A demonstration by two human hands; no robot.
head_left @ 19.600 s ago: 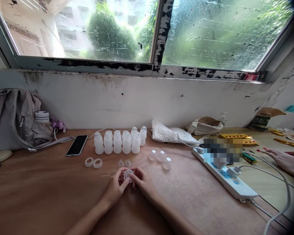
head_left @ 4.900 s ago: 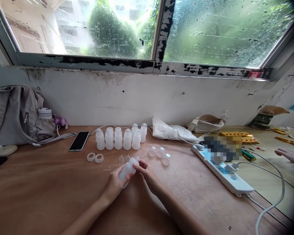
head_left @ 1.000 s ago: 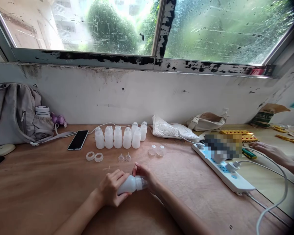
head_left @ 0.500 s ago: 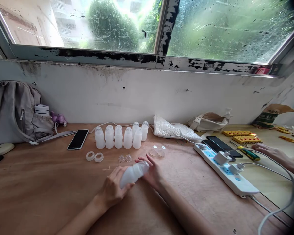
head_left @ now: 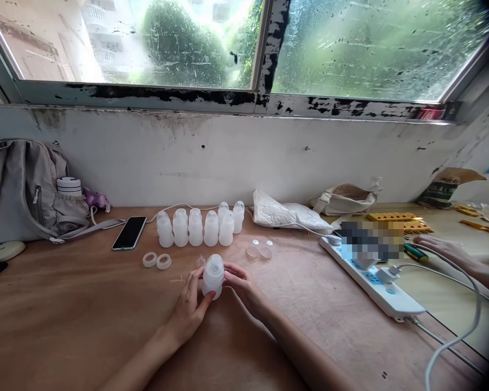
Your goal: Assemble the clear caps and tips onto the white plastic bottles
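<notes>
A frosted white baby bottle (head_left: 212, 282) with a clear cap stands nearly upright between my hands, low over the table or on it; I cannot tell which. My left hand (head_left: 190, 307) is wrapped round its left side, thumb across the front. On the other side, the fingers of my right hand (head_left: 242, 285) press against the bottle. Just behind it lies a clear nipple (head_left: 200, 261), and the bottle hides what is beside that. Two white rings (head_left: 149, 259) lie to the left. Two clear caps (head_left: 252, 252) and two small white discs (head_left: 255, 242) are to the right.
Several similar bottles (head_left: 195, 228) stand in a group at the back. A phone (head_left: 129, 233) and a grey backpack (head_left: 16, 190) are on the left. A white plastic bag (head_left: 289, 213) and a power strip (head_left: 399, 307) are on the right, near another person's hand (head_left: 448, 250).
The bottle has swung from lying slanted to nearly upright and moved slightly left. My right hand has come from the cap end to the bottle's right side.
</notes>
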